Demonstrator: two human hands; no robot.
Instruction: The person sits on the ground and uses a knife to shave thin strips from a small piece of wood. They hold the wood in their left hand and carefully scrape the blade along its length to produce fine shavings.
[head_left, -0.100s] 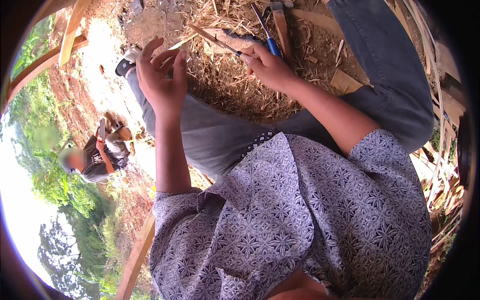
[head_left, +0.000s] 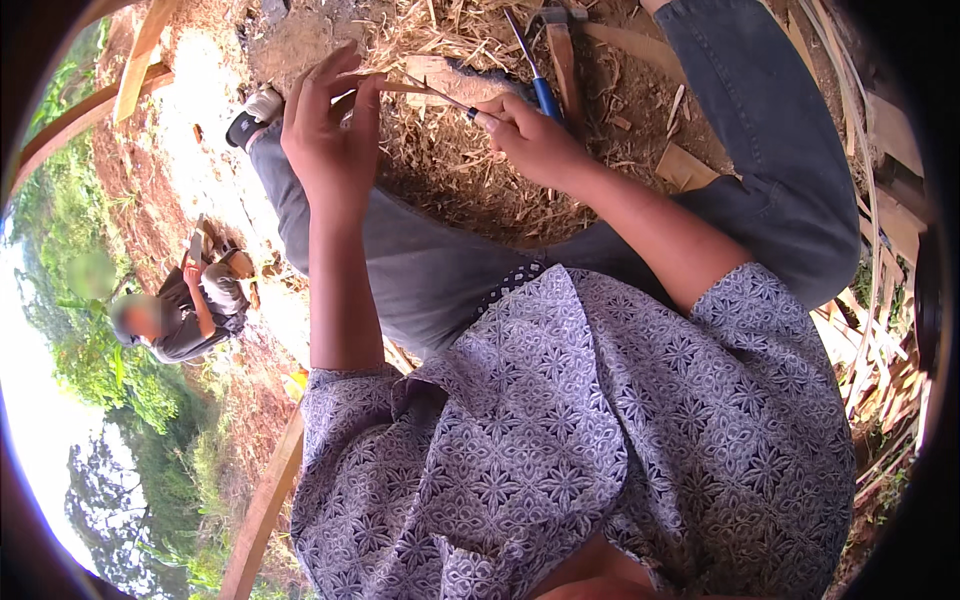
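My left hand (head_left: 335,140) is at the upper left, its thumb and fingers closed round a thin strip of wood (head_left: 400,88). The strip's free end points toward my right hand (head_left: 535,140). That hand is wrapped round the handle of a thin-bladed knife (head_left: 455,102), which has a dark collar where the blade begins. The blade slants up and left and meets or crosses the strip; whether they touch I cannot tell. Just beyond my right hand lies a blue-handled tool (head_left: 546,95) with a slim metal shaft, beside a hammer (head_left: 563,60) with a wooden handle.
A pale wood block (head_left: 435,75) with a dark, charred-looking edge lies among shavings (head_left: 450,155) between my legs. Offcuts (head_left: 685,165) lie near my right leg. Split wood strips (head_left: 880,340) are heaped at the right. Another person (head_left: 190,305) sits at the left, holding something long.
My left hand has gone from open fingers to gripping the wood strip, which earlier lay in line with the knife blade. The strip has swung down and left; my right hand stays almost in place.
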